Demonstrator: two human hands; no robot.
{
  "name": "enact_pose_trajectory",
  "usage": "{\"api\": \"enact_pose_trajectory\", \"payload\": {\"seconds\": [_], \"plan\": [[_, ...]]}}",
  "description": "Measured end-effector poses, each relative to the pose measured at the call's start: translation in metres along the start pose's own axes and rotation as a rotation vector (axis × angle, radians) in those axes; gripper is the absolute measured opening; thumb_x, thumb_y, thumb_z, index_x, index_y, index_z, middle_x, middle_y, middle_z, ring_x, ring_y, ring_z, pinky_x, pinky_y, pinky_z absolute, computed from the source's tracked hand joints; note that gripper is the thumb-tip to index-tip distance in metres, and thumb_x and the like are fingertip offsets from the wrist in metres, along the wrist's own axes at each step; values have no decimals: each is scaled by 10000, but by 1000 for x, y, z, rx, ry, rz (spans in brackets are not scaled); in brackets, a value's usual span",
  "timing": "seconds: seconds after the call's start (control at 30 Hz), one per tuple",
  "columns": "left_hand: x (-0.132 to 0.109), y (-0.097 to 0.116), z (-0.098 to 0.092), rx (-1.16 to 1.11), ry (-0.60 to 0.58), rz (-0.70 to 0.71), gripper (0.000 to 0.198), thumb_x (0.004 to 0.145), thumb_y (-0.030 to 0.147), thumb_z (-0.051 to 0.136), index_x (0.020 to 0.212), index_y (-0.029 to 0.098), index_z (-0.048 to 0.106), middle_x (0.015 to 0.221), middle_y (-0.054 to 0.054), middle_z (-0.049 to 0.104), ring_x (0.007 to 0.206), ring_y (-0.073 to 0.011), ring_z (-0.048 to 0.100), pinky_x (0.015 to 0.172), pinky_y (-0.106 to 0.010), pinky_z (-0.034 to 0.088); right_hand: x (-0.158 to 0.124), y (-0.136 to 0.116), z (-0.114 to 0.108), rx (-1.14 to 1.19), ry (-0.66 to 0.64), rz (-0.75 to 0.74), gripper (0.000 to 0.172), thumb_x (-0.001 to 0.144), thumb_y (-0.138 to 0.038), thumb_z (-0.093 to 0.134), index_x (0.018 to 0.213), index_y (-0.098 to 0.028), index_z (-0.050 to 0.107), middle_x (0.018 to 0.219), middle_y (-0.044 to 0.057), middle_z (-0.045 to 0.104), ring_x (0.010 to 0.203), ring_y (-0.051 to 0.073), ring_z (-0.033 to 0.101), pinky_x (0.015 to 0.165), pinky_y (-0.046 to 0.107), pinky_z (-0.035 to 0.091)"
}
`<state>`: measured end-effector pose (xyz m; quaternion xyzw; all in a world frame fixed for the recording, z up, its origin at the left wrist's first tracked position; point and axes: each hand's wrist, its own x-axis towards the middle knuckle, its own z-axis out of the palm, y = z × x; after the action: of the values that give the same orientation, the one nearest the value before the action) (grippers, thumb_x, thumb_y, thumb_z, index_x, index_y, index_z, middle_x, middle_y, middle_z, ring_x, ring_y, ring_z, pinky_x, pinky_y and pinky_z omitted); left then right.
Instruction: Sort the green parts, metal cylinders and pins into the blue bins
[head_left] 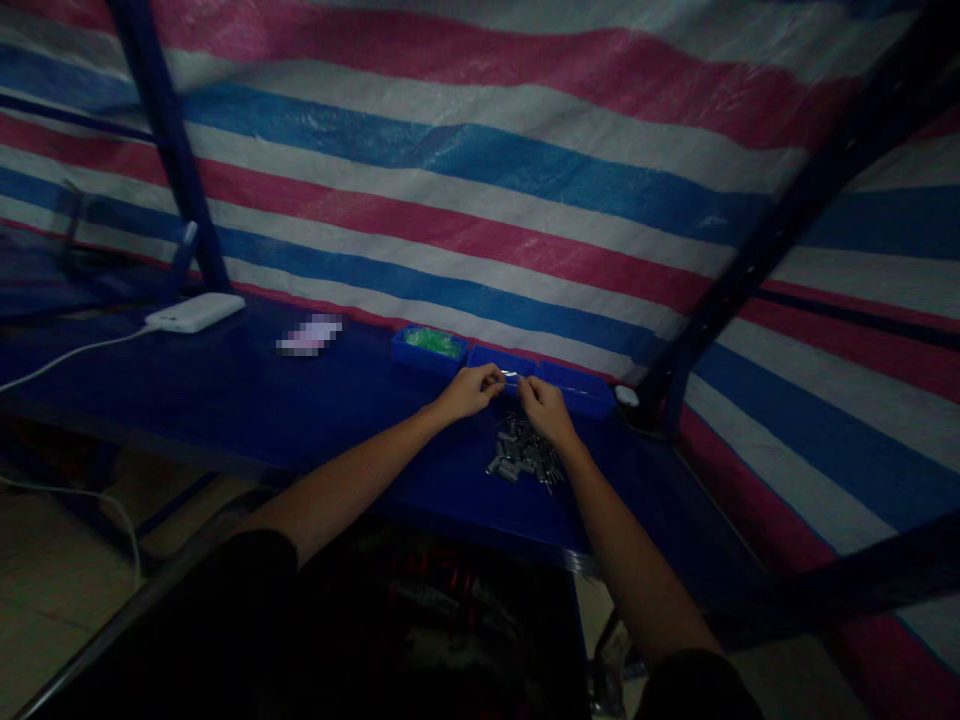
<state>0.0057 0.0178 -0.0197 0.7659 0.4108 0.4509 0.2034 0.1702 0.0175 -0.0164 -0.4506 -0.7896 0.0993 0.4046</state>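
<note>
My left hand (472, 390) and my right hand (545, 408) meet over the blue table, both with fingers pinched. Between their fingertips stretches a small shiny clear piece (511, 377), too small and dim to name exactly. Just below the right hand lies a loose pile of small grey metal parts (521, 455), partly covered by that hand. Behind the hands stand a blue bin (487, 357) and another blue bin (581, 385) to its right. Left of these, a third blue bin (412, 358) holds green, see-through small pieces (433, 342).
A white device (196, 312) with a cable lies on the table (315, 410) at the left. Near it is a blurred-out pinkish item (309, 335). A small white object (626, 396) sits by the right frame post (750, 270). Striped sheeting (465, 190) hangs behind the table.
</note>
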Motion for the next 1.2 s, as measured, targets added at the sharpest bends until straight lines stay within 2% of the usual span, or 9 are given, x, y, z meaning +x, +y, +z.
{"api": "enact_pose_trajectory", "payload": {"seconds": [0.23,0.37,0.53,0.63,0.73,0.83,0.93,1.1,1.2], "plan": [[-1,2,-5,178,-3,35,263,862,293,381,792,160,595,643,4,626,588,-112,558,552,-203,366,-2,-5,2,62,-3,-36,237,817,-385,440,803,-182,562,525,-53,440,491,105,420,489,218,282],[-3,3,-3,333,-103,-115,372,832,470,400,807,183,635,708,-17,661,691,-159,594,626,-246,385,-1,-4,-5,60,56,-62,259,809,-367,444,702,-171,575,547,-30,498,504,107,445,499,222,309],[-8,7,0,540,-346,-139,384,677,580,555,863,261,658,860,-14,666,892,-239,577,782,-358,351,0,3,-30,-24,427,-51,273,799,-378,457,735,-152,596,564,-8,530,516,120,489,531,232,358],[-11,8,3,589,-342,-106,233,719,412,569,884,271,652,920,-22,645,940,-240,551,798,-378,335,1,5,-48,-153,652,-24,304,805,-393,442,783,-137,606,570,11,536,521,135,503,555,249,376],[-11,7,7,594,-311,-120,160,744,273,534,852,273,653,933,-19,638,943,-230,546,805,-392,330,4,9,-60,-287,723,84,344,824,-398,400,838,-128,612,622,52,567,590,172,537,615,283,393],[-11,4,10,613,-301,-137,139,754,248,523,794,247,657,948,-35,635,968,-248,533,806,-414,337,6,16,-58,-424,565,229,366,807,-382,432,1004,-115,586,745,102,608,711,226,563,677,333,396],[-10,-3,10,645,-310,-150,176,794,259,483,820,214,651,986,-73,628,998,-276,517,800,-425,359,5,17,-38,-408,310,221,458,776,-369,490,1150,-106,509,832,117,616,762,234,560,690,335,400],[-2,-11,4,605,-248,-83,275,883,259,368,909,144,616,984,-110,631,955,-215,554,817,-317,396,4,1,0,-231,-68,-4,271,786,-318,499,999,-184,599,741,39,613,653,161,540,607,262,386],[1,-7,0,592,-155,-48,312,905,255,331,874,124,613,926,-111,644,904,-196,574,793,-282,404,4,-5,5,-186,-120,-69,184,792,-295,499,889,-194,617,711,22,609,617,143,527,568,241,359]]}}
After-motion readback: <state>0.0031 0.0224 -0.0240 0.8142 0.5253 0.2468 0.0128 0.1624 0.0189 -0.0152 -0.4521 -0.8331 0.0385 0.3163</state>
